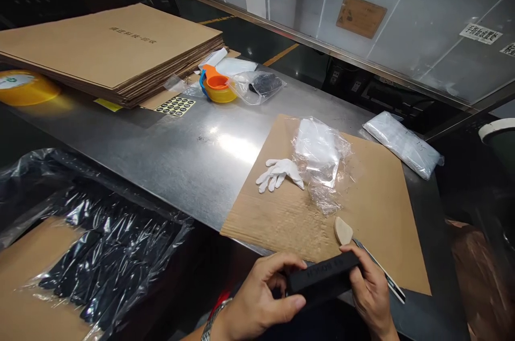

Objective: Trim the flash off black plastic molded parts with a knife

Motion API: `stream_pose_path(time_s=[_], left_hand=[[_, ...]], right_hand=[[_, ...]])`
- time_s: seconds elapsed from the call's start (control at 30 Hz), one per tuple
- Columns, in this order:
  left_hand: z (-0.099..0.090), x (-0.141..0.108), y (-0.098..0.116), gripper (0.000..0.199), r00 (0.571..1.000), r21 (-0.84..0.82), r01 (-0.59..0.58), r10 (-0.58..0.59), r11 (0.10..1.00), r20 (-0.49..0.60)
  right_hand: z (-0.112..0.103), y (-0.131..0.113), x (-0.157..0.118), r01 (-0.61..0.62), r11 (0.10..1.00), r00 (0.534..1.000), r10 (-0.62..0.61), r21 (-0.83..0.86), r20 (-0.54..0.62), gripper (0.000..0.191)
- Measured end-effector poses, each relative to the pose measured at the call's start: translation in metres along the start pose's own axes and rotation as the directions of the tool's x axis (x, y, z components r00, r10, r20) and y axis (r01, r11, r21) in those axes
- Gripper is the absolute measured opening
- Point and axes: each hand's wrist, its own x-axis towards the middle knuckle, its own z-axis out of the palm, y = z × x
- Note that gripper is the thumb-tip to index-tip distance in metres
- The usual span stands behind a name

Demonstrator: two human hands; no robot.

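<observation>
Black oblong block with lettering on one long face [324, 278], matte look, held up at the bench's near edge, 6 o'clock of the brown cardboard sheet [374, 196]. Left hand [257, 290]: grip part-closed round the block's left end, thumb low, index high. Right hand [370, 290]: narrow grip, index and thumb on the right end. Both bare. From the block: beige rounded wedge [343, 230] near, 1 o'clock; slim dark-and-silver tool [380, 268] about 2; white fabric glove [280, 173] at 11; crumpled clear plastic film [325, 156] at 12, on the sheet. Handling, my guess: fairly light, stiff, not slippery, corners may dent. Best hold: both short ends, lettering left uncovered.
</observation>
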Motion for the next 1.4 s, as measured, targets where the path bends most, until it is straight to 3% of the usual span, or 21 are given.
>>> stream_pose_path(time_s=[0.47, 0.73, 0.9, 1.2, 1.4], left_hand=[[0.002, 0.000, 0.001, 0.038, 0.993, -0.144, 0.117, -0.120, 0.983, -0.013], [0.001, -0.002, -0.006, 0.037, 0.994, -0.125, 0.110, -0.112, 0.986, -0.007], [0.002, -0.002, -0.006, 0.037, 0.993, -0.190, 0.088, -0.101, 0.978, -0.062], [0.000, -0.004, -0.010, 0.045, 0.988, -0.074, 0.102, -0.110, 0.992, -0.105], [0.000, -0.006, -0.012, 0.037, 0.987, -0.059, 0.067, -0.074, 0.996, -0.141]], right_hand=[[0.001, 0.008, -0.002, -0.016, 0.998, 1.000, 0.016, 0.059, 0.000, 0.022], [0.000, 0.010, -0.004, -0.062, 0.995, 0.998, 0.061, 0.074, 0.019, 0.022], [0.001, 0.011, -0.004, -0.067, 0.995, 0.998, 0.066, 0.078, 0.013, 0.021], [0.003, 0.009, 0.001, -0.071, 0.995, 0.997, 0.070, 0.077, 0.014, 0.022], [0.005, 0.014, -0.002, -0.121, 0.985, 0.993, 0.118, 0.121, 0.026, 0.022]])
